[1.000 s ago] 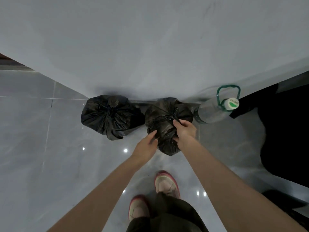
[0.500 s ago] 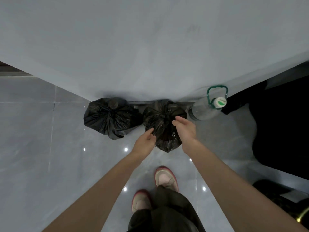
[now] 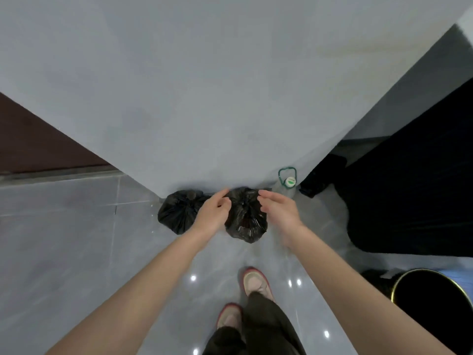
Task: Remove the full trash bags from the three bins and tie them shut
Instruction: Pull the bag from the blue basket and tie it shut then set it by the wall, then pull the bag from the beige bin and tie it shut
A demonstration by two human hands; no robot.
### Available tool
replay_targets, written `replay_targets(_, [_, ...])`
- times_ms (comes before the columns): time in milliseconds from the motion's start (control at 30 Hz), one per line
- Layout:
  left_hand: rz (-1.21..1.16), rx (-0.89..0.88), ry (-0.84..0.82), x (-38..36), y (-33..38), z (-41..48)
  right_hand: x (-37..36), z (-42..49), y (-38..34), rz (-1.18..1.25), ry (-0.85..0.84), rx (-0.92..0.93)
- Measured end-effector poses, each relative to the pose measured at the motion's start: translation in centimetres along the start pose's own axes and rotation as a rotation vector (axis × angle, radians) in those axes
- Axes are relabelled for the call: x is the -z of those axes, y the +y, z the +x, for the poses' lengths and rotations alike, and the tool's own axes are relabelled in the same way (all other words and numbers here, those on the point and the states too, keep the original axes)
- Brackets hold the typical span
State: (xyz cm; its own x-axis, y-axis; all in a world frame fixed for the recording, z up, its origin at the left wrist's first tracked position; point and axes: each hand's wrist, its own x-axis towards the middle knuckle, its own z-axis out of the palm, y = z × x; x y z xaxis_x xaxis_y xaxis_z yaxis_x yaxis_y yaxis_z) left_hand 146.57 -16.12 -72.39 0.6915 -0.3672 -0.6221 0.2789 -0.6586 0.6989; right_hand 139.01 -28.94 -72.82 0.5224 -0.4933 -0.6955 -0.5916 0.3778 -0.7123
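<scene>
You are holding both hands out in front of you, one on each side of a tied black trash bag (image 3: 246,219). Your left hand (image 3: 212,216) is hanging at the bag's left edge with its fingers loosely curved and nothing in them; from this angle you cannot tell whether it is touching the plastic. Your right hand (image 3: 280,212) is hovering just to the right of the bag, with its fingers relaxed and slightly bent and its palm turned toward the bag, and it is gripping nothing.

The bag is sitting on the grey tiled floor (image 3: 76,239) against the foot of the pale wall (image 3: 230,98), with its neck gathered into a knot on top. A second tied black bag (image 3: 179,213) is resting just beside it on the left, also against the wall, partly behind your left hand.

A clear bottle with a white cap and a green carry loop (image 3: 290,181) is standing near the wall beyond your right hand. A round bin with a gold-coloured rim (image 3: 435,303) is sitting at the lower right, well apart from the bags. Your shoes (image 3: 256,281) are pointing toward the wall.
</scene>
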Motion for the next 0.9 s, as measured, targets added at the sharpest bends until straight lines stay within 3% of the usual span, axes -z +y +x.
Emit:
replay_targets(467, [-0.028,-0.251,-0.075,-0.2,8.1,-21.5,8.4,-22.8,-3.6,-0.032,0.076,0.226])
replay_targets(667, [0.016,-0.329,-0.091,-4.4,8.0,-31.4,15.1,-33.6,0.1,0.027,0.115,0.217])
replay_targets(900, [0.040,-0.395,-0.167,-14.8,6.4,-45.4,27.2,-47.0,8.1,0.134,0.202,0.199])
